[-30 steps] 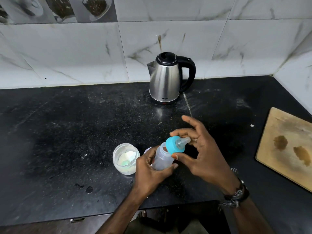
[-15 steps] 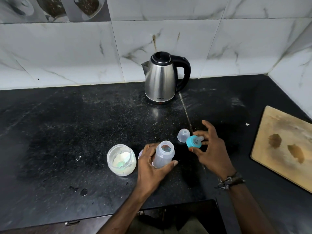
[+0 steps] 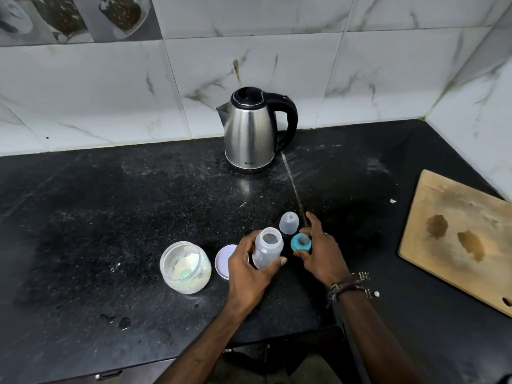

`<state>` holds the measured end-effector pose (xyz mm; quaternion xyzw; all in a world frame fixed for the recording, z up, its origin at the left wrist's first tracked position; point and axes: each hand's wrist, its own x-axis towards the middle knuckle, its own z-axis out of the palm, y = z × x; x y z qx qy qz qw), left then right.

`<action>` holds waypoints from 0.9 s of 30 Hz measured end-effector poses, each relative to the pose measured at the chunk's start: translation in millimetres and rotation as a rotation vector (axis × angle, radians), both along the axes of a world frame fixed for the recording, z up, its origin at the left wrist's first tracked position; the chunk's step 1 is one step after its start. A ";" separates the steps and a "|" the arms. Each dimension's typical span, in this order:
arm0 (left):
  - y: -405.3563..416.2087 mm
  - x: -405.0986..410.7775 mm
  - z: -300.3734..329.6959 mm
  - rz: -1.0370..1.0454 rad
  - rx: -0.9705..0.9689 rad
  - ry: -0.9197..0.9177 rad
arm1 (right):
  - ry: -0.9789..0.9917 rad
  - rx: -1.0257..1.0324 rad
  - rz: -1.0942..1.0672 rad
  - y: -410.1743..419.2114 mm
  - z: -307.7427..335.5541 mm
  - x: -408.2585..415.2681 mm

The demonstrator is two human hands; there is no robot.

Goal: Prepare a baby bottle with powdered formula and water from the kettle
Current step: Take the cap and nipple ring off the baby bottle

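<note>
My left hand (image 3: pixel 249 270) grips the clear baby bottle (image 3: pixel 267 248), which stands open-topped on the black counter (image 3: pixel 110 217). Just right of it, my right hand (image 3: pixel 321 253) holds the teal nipple ring (image 3: pixel 300 242) down at the counter, fingers curled round it. The clear dome cap (image 3: pixel 289 223) stands behind the ring. An open jar of white formula powder (image 3: pixel 184 267) with a scoop inside sits left of the bottle, its pale lid (image 3: pixel 223 260) lying between them. The steel kettle (image 3: pixel 250 131) stands at the back by the wall.
A wooden cutting board (image 3: pixel 457 239) lies at the right edge of the counter. Tiled walls close the back and right side. The counter's front edge runs just below my forearms.
My right hand took the teal nipple ring off the bottle and lowered it to the counter beside the dome cap. The left hand kept hold of the bottle.
</note>
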<state>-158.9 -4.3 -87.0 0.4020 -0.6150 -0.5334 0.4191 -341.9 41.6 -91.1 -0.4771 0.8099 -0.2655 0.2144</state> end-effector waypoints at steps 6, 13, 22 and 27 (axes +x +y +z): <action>-0.6 -8.8 -6.9 0.007 -0.001 -0.059 | 0.041 0.017 0.026 1.2 -2.3 -1.7; -10.6 -14.7 -20.1 0.012 0.007 -0.131 | -0.020 0.025 0.015 5.1 -4.1 -7.5; -16.5 -16.9 -38.1 0.013 0.052 -0.191 | -0.005 -0.022 0.020 8.9 -0.1 -6.7; -16.3 -14.9 -38.6 -0.008 0.044 -0.226 | 0.008 -0.009 0.029 10.4 -0.3 -5.3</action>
